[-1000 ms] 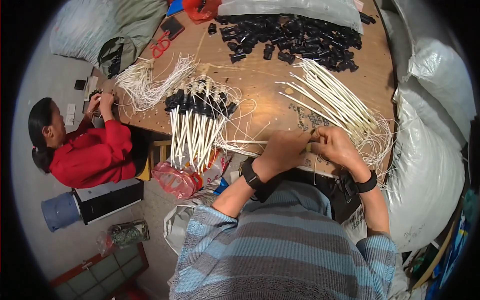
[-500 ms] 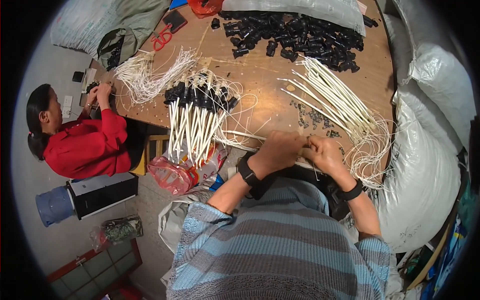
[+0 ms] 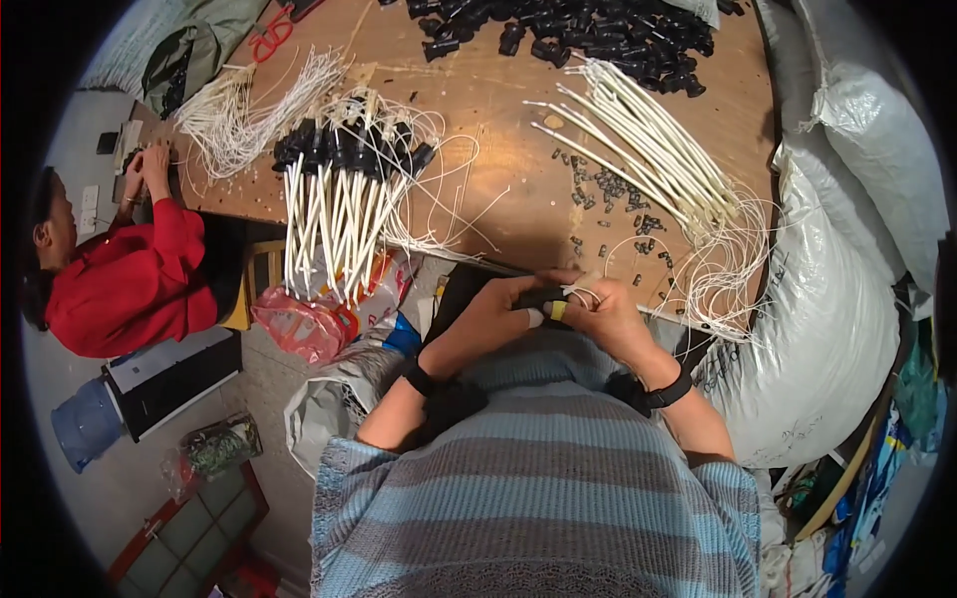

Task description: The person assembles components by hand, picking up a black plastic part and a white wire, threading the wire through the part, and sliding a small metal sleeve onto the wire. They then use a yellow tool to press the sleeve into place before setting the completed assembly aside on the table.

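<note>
My left hand (image 3: 486, 324) and my right hand (image 3: 615, 321) meet in front of my body at the table's near edge. Between them is a dark plastic piece (image 3: 541, 298), mostly covered by the fingers. The left fingers close around its left side, and the right fingers pinch its other end. A thin white cord (image 3: 581, 292) loops out by the right fingers. Something yellow (image 3: 557, 311) shows at the right fingertips. To the right of the hands lie small dark clips (image 3: 648, 245), and beyond them a bundle of white rods (image 3: 653, 140) trailing thin cords.
A second bundle of white rods (image 3: 329, 224) with black sockets (image 3: 344, 149) overhangs the table's near edge. Black sockets (image 3: 558, 28) are heaped at the back. Red scissors (image 3: 269, 40) lie far left. A co-worker in red (image 3: 130, 284) sits left. White sacks (image 3: 832, 329) crowd the right.
Both hands have drawn back from the tabletop toward my body. A dark piece now shows between them, and the white rod seen left of them is gone from there. The view has shifted.
</note>
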Action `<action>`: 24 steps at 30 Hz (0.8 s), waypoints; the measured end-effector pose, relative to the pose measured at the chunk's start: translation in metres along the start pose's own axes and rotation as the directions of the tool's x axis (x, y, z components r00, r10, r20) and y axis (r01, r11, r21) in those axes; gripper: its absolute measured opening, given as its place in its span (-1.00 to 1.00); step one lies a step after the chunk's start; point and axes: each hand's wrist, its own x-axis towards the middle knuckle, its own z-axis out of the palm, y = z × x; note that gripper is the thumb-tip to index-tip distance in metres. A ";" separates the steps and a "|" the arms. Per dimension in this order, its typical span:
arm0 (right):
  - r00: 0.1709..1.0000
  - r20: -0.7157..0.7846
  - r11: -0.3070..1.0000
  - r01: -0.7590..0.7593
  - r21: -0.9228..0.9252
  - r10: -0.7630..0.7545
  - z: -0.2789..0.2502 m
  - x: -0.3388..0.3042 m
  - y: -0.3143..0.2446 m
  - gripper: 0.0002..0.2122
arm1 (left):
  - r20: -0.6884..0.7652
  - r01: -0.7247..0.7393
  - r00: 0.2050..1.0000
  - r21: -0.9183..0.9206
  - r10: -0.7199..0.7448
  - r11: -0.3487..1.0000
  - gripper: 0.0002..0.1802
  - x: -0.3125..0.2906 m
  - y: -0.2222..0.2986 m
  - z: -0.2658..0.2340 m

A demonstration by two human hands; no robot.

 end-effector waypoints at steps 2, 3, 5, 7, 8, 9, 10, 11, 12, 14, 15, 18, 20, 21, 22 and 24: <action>0.998 0.010 0.995 -0.066 -0.073 0.067 0.007 0.000 -0.008 -0.79 | 0.144 0.375 0.927 -0.344 -0.346 0.861 -0.69 -0.008 0.000 -0.005; 0.996 -0.032 0.996 -0.085 -0.041 0.084 0.013 0.000 -0.010 -0.88 | 0.161 0.377 0.926 -0.452 -0.342 0.808 -0.78 -0.009 -0.007 -0.003; 0.992 -0.072 0.994 -0.107 -0.014 0.106 0.018 0.003 -0.010 -0.96 | 0.164 0.435 0.898 -0.455 -0.407 0.777 -0.81 0.000 -0.016 -0.006; 0.981 -0.161 0.994 -0.105 0.026 0.108 0.021 0.007 -0.007 -0.94 | 0.169 0.489 0.868 -0.455 -0.467 0.744 -0.84 0.007 -0.023 -0.009; 0.982 -0.157 0.994 -0.106 0.021 0.108 0.021 0.009 -0.008 -0.94 | 0.217 0.498 0.862 -0.539 -0.459 0.679 -0.85 0.009 -0.025 -0.010; 0.982 -0.172 0.995 -0.085 -0.058 0.074 0.022 0.011 -0.011 -0.92 | 0.263 0.503 0.857 -0.615 -0.443 0.607 -0.85 0.010 -0.027 -0.012; 0.982 -0.185 0.988 -0.064 -0.138 0.038 0.025 0.011 -0.012 -0.91 | 0.259 0.497 0.861 -0.617 -0.438 0.610 -0.85 0.010 -0.033 -0.014; 0.976 -0.205 0.976 -0.114 -0.187 0.075 0.029 0.011 -0.020 -0.91 | 0.277 0.483 0.871 -0.627 -0.406 0.610 -0.85 0.009 -0.039 -0.016; 0.978 -0.200 0.976 -0.104 -0.193 0.064 0.032 0.011 -0.020 -0.91 | 0.292 0.468 0.882 -0.637 -0.370 0.612 -0.85 0.007 -0.042 -0.017; 0.974 -0.198 0.993 -0.117 -0.012 0.112 0.028 0.014 -0.014 -0.92 | 0.239 0.417 0.908 -0.595 -0.343 0.687 -0.84 0.009 -0.036 -0.010; 0.980 -0.189 0.994 -0.082 -0.067 0.068 0.023 0.013 -0.007 -0.92 | 0.191 0.375 0.926 -0.550 -0.324 0.746 -0.83 0.007 -0.031 -0.007; 0.994 -0.108 0.740 -0.089 -0.667 0.022 0.015 -0.007 -0.032 -0.90 | 0.109 0.249 0.967 -0.244 -0.228 0.937 -0.78 -0.006 -0.020 -0.012; 0.999 -0.034 0.686 -0.013 -0.728 -0.017 0.013 -0.021 -0.045 -0.88 | -0.108 -0.078 0.990 0.130 0.092 0.988 -0.75 -0.007 -0.016 -0.018; 0.947 0.019 0.603 0.219 -0.767 -0.320 0.009 -0.025 -0.043 -0.88 | -0.176 -0.301 0.879 0.518 0.444 0.801 -0.70 -0.006 -0.014 -0.022; 0.803 0.080 0.453 0.412 -0.790 -0.591 0.000 -0.028 -0.044 -0.89 | -0.168 -0.308 0.876 0.528 0.453 0.792 -0.70 -0.003 -0.003 -0.027; 0.737 -0.082 0.457 0.325 -0.828 -0.671 -0.026 -0.031 -0.053 -0.89 | -0.280 -0.050 0.874 0.761 0.396 0.646 -0.60 0.003 0.020 -0.044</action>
